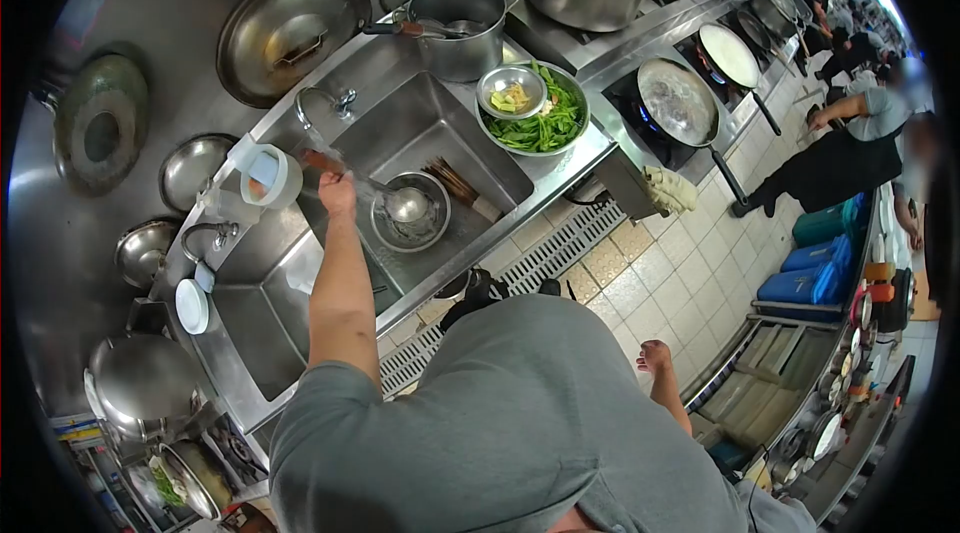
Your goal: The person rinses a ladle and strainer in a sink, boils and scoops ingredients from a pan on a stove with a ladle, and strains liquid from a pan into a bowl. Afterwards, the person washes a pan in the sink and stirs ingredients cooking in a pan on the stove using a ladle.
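Observation:
My left hand is closed round the brown handle of a metal ladle. The ladle's bowl rests in or just over a metal bowl standing in the right sink basin. Water runs from the faucet beside the ladle's handle. Brown sticks or brush bristles lie right of the metal bowl. My right hand hangs at my side over the floor, fingers partly curled and apart, holding nothing visible. A bowl of leafy greens with a small metal bowl on it stands at the sink's right edge.
A deep pot stands behind the sink, and a white tub at its left. Pans sit on burners at the right, one flame showing. Another person stands beyond the tiled floor. Blue bins are at the far right.

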`<action>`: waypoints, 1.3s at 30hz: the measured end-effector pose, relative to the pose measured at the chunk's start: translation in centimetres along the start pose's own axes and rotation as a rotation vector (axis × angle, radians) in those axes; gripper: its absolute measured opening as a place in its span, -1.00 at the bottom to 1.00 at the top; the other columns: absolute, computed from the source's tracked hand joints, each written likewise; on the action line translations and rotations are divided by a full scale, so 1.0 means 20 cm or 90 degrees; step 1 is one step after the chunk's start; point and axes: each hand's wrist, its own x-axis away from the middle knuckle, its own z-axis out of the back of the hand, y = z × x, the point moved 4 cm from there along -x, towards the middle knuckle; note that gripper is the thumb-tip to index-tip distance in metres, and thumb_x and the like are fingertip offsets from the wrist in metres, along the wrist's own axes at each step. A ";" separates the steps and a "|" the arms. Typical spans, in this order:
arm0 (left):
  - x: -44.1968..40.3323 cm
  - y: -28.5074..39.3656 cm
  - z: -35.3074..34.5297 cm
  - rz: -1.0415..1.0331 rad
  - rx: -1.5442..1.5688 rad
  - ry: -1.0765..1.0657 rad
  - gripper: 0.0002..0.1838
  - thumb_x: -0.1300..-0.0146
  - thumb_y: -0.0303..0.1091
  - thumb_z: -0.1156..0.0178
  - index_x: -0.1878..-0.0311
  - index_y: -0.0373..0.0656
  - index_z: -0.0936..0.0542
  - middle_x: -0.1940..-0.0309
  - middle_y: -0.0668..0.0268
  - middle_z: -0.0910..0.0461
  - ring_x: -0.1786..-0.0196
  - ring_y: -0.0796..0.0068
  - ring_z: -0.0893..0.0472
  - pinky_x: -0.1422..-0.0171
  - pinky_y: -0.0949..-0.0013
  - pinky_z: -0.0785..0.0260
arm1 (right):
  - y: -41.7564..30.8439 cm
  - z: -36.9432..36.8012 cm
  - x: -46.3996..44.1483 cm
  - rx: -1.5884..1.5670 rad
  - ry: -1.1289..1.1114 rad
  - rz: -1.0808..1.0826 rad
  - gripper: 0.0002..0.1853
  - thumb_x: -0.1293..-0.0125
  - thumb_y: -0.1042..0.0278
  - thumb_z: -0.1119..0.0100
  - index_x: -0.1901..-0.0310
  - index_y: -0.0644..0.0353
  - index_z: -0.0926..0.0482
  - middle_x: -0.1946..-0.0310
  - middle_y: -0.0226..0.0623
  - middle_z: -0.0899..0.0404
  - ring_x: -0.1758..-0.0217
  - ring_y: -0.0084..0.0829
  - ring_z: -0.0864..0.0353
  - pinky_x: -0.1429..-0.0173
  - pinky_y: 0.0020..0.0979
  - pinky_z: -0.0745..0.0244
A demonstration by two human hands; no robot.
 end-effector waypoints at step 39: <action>0.17 0.21 -0.09 0.003 -0.120 -0.113 -0.77 -0.24 -0.50 -0.39 0.04 -0.29 -0.67 0.19 0.33 -0.73 0.17 0.52 -0.65 0.02 0.41 -0.46 | -0.01 0.03 -0.02 0.029 0.003 0.008 -0.83 -0.40 0.38 -0.06 0.07 0.16 -0.58 0.37 -0.27 -0.60 0.42 -0.24 -0.70 0.39 -0.17 -0.67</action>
